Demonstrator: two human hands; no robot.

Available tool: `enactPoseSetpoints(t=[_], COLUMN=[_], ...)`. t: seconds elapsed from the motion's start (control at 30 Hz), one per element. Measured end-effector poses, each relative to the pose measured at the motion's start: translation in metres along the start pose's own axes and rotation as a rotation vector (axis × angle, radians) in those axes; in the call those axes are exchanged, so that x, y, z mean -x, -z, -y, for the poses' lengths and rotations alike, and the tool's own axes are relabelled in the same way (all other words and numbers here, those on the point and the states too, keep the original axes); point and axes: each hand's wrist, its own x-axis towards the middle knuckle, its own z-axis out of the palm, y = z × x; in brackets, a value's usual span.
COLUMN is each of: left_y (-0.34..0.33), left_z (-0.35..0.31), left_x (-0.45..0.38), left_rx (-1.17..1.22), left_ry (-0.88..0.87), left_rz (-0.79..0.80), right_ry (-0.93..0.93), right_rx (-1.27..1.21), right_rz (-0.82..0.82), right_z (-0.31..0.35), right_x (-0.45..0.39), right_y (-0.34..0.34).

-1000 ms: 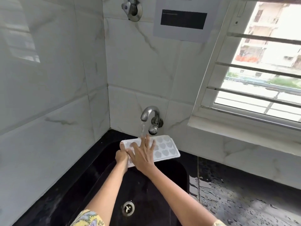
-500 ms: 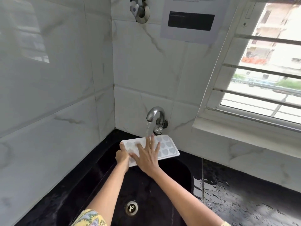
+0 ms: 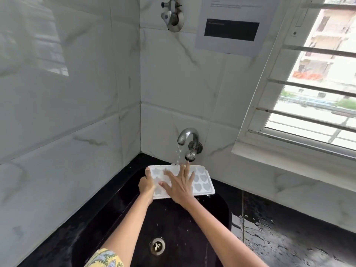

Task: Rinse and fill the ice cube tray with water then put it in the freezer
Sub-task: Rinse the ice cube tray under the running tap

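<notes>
Over the black sink [image 3: 221, 212], under the tap [image 3: 187, 137]: white tray [image 3: 204, 182], held a little tilted, far edge touching the falling water [image 3: 178, 155]. Left hand [image 3: 146, 185] on the tray's left end, fingers curled round that edge, thumb on top near the far corner. Right hand [image 3: 180, 186] flat on the tray's middle, fingers straight and spread, the longest reaching the far rim just below the tap's knob.

Against the frame a second ago: same grip on the left end, same flat right palm on the moulds. Right fingers now spread wider and slid toward the tray's left half. More of the right-hand heart moulds uncovered. Tray turned slightly, right end swung nearer. Stream now landing at the far rim beside the right fingertips rather than on them. Camera tipped a little, the tap sitting lower and further right in view.

Hidden or unclear: middle moulds covered by the right hand; left fingers under the tray out of sight. Whether the moulds hold water, cannot tell. Print on the paper sheet [image 3: 233, 29] on the wall too small to read. Wet table [image 3: 289, 237] right of the sink cut off by the frame's edge. Patterned yellow sleeve [image 3: 105, 259] cut off at the bottom. Drain [image 3: 157, 246] visible between the forearms.
</notes>
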Motion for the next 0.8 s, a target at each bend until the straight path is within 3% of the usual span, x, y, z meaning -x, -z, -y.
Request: enactPoseSetpoints(t=[0.1, 0.23, 0.33, 0.47, 0.57, 0.7, 0.8], left_y=[0.006, 0.007, 0.012, 0.014, 0.020, 0.019, 0.020], left_z=[0.001, 0.002, 0.004, 0.005, 0.003, -0.001, -0.005], left_x=[-0.002, 0.000, -0.001, -0.003, -0.007, -0.003, 0.002], left_rx=[0.020, 0.035, 0.046, 0.030, 0.039, -0.012, 0.010], left_ry=[0.019, 0.021, 0.038, 0.021, 0.012, -0.022, -0.014], left_rz=[-0.020, -0.012, -0.046, -0.026, -0.038, -0.021, -0.031], right_ry=[-0.101, -0.117, -0.037, -0.187, -0.128, -0.142, -0.078], right_rx=[0.012, 0.044, 0.120, 0.047, -0.028, 0.102, 0.061], right_rz=[-0.071, 0.069, 0.010, 0.096, 0.101, 0.087, 0.116], right_z=[-0.012, -0.004, 0.006, 0.012, 0.010, 0.008, 0.009], right_x=[-0.002, -0.007, -0.006, -0.007, -0.012, -0.016, -0.019], right_y=[0.001, 0.010, 0.009, 0.001, 0.005, 0.011, 0.013])
